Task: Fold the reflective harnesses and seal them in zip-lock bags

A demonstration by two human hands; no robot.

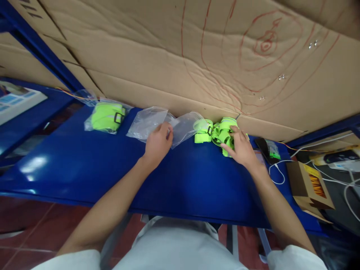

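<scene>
Rests right hand, fingers spread, on green strap bundle; curls left hand at clear bags, cannot confirm grip. Apparently gathering straps; next needs secure hold.

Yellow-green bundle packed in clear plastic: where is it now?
In the head view, the yellow-green bundle lies on the left part of the blue table, before the cardboard panel and left of the loose clear plastic at the left hand.

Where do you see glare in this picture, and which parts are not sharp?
Head view: white glare on the blue table, toward its left end; head view: paler shine on the clear plastic; head view: left hand and right hand look slightly soft.
</scene>
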